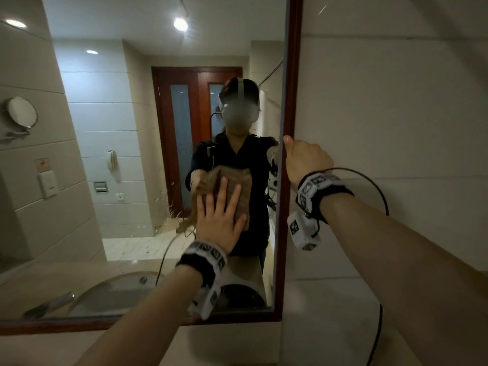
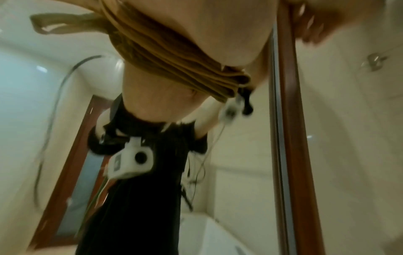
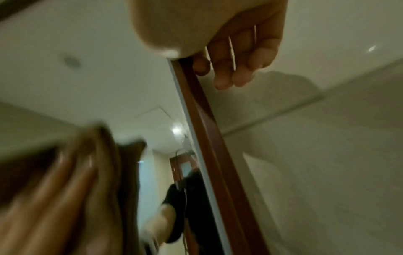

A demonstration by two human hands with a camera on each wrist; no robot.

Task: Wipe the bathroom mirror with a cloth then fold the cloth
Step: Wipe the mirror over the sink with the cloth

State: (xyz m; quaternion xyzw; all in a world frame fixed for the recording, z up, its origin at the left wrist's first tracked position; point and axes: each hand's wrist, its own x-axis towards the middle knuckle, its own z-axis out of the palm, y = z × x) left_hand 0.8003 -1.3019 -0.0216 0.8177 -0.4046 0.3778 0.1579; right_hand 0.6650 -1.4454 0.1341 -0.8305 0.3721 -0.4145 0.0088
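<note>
The wall mirror (image 1: 132, 154) has a red-brown wooden frame (image 1: 290, 75). My left hand (image 1: 219, 217) lies flat with straight, spread fingers and presses a bunched brown cloth (image 1: 245, 180) against the glass near its right side. The left wrist view shows the cloth (image 2: 174, 57) folded in ridges between my palm (image 2: 218, 31) and the glass. My right hand (image 1: 306, 159) grips the right side of the frame. Its thumb lies on the front. In the right wrist view its fingers (image 3: 229, 69) curl round the frame's (image 3: 207, 129) outer edge. Motion blurs my left hand (image 3: 54, 189).
A beige tiled wall (image 1: 396, 101) runs to the right of the mirror. A pale counter (image 1: 224, 344) lies under the frame's lower edge. Black cables (image 1: 380, 326) hang from my right wrist. The glass reflects a sink basin (image 1: 118, 289), a door and a person in black.
</note>
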